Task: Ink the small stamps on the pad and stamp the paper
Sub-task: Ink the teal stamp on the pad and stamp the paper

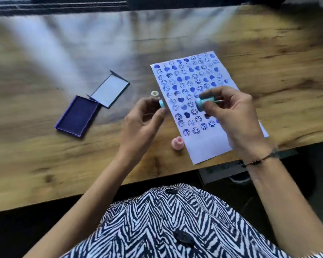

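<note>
Wooden table (45, 161) seen from above, picture somewhat blurred; near its front edge, white paper (203, 146) lying at a slant, covered almost to the bottom with rows of blue smiley faces and hearts, only the lowest strip bare. Above the middle of the sheet, right hand (229, 116) pinching a pale blue stamp (203, 102) between thumb and fingertips, stamp lying on its side with the wider round end toward the left; behind it in the same grip something thin and pale poking out to the right, too blurred to name. Just off the paper's left edge, left hand (144, 118) closed around a small pale blue piece (161, 103), only its end showing past the fingers, so impossible to tell whether cap or second stamp. Beside that hand, close to the paper's edge, cream stamp (154, 94) standing upright on the table. Nearer the front edge, pink stamp (177, 143) upright, touching or nearly touching the left side of the sheet. Well to the left, ink pad (77, 116) lying open, dark blue surface facing up in a purple tray, hinged lid (109, 91) folded back flat beyond it with pale inside showing. On the right wrist, thin dark bracelet (259, 161). At the bottom, black and white zigzag garment (166, 220)
</note>
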